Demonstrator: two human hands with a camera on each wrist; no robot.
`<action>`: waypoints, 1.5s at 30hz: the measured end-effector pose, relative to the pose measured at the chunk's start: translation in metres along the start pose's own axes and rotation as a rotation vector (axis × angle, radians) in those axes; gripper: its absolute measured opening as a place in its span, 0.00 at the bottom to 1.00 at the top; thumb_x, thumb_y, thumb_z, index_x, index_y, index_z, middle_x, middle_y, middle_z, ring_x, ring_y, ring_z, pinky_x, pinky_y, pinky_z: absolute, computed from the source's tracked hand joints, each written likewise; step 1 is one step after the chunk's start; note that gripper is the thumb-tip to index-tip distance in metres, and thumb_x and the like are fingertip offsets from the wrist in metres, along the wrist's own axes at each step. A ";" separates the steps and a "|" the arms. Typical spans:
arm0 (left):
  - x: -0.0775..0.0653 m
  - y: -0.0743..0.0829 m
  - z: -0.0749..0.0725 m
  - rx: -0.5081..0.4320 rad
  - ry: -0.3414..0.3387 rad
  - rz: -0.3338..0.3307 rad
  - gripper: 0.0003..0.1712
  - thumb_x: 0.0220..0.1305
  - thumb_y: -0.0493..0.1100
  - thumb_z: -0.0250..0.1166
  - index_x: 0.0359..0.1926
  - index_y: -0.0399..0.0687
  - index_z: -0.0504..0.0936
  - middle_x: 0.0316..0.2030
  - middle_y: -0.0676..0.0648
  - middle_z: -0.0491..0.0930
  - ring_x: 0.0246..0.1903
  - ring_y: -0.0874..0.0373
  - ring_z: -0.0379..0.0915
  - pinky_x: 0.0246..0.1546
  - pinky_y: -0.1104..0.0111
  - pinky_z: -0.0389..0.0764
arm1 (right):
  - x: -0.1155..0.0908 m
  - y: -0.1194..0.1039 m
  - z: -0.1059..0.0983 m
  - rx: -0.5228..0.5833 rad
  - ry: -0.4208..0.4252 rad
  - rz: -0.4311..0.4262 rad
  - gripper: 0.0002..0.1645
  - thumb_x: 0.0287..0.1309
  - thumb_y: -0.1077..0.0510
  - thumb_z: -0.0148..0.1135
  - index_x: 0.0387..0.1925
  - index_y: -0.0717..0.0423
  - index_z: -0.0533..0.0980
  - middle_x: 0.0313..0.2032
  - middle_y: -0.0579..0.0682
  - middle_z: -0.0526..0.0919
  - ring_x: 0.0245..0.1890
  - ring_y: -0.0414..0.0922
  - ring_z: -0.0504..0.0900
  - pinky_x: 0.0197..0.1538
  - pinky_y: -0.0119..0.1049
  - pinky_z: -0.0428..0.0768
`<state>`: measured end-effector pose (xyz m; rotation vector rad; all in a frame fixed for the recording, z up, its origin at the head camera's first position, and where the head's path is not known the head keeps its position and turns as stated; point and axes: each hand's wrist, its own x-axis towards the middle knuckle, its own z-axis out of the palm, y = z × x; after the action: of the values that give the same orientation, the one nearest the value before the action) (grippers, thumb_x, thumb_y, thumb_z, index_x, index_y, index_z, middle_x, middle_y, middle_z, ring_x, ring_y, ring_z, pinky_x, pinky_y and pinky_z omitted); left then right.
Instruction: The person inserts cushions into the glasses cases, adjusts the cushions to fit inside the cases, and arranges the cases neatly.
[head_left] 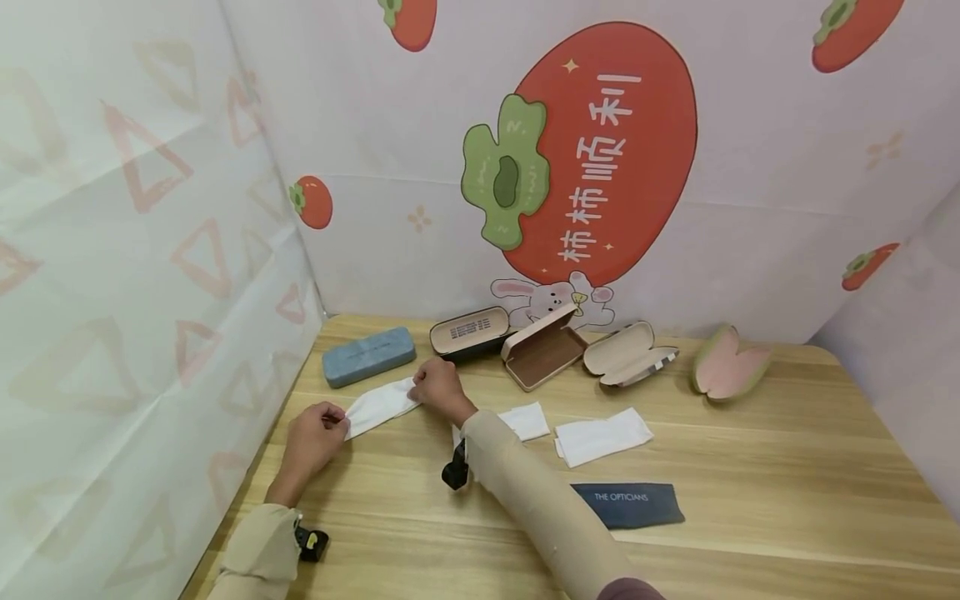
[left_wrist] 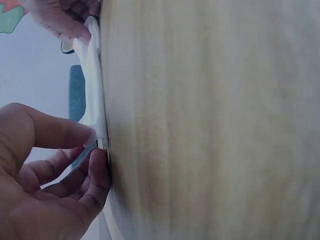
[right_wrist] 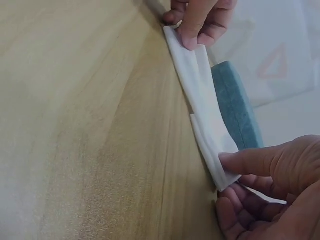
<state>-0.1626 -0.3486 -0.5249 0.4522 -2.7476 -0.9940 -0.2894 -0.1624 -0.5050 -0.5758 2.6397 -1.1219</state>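
A long folded white cloth (head_left: 381, 406) stretches between both hands, low over the wooden table. At its left end, my left hand (head_left: 311, 442) pinches it between thumb and fingers. My right hand (head_left: 442, 392) pinches the opposite end, the thumb lying on top of the folded layers in the right wrist view. Lengthwise folds and a stepped edge show along the cloth (right_wrist: 200, 95). Right behind it lies a closed blue glasses case (head_left: 369, 357), at the table's back left.
Along the back stand open glasses cases: a black one (head_left: 469, 332), a brown one (head_left: 546, 354), a beige-lined one (head_left: 626, 357) and a pink-lined one (head_left: 727, 371). Two white cloths (head_left: 532, 422) (head_left: 603, 437) and a dark blue pouch (head_left: 637, 505) lie right of the hands. Printed sheeting rises behind.
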 end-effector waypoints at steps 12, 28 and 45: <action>0.003 0.006 -0.010 -0.234 -0.034 -0.207 0.12 0.57 0.45 0.62 0.38 0.41 0.78 0.28 0.44 0.85 0.25 0.58 0.79 0.26 0.70 0.75 | 0.001 -0.005 -0.010 0.092 -0.058 0.171 0.14 0.44 0.57 0.70 0.11 0.50 0.75 0.20 0.42 0.80 0.18 0.39 0.72 0.25 0.31 0.70; 0.007 0.003 -0.008 -0.358 -0.059 -0.283 0.16 0.57 0.45 0.64 0.43 0.39 0.75 0.27 0.50 0.83 0.26 0.61 0.76 0.29 0.70 0.76 | 0.005 0.000 -0.008 0.332 -0.083 0.266 0.08 0.39 0.65 0.72 0.22 0.55 0.79 0.29 0.46 0.82 0.26 0.45 0.80 0.29 0.36 0.80; 0.005 0.017 -0.005 -0.450 -0.033 -0.224 0.18 0.59 0.45 0.63 0.45 0.40 0.73 0.32 0.49 0.80 0.30 0.61 0.77 0.33 0.69 0.80 | 0.005 -0.010 -0.030 0.334 -0.019 0.235 0.11 0.38 0.68 0.72 0.28 0.60 0.79 0.32 0.50 0.82 0.25 0.40 0.79 0.34 0.39 0.83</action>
<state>-0.1698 -0.3409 -0.5103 0.6740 -2.4234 -1.6326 -0.3019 -0.1519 -0.4769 -0.2047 2.3505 -1.4261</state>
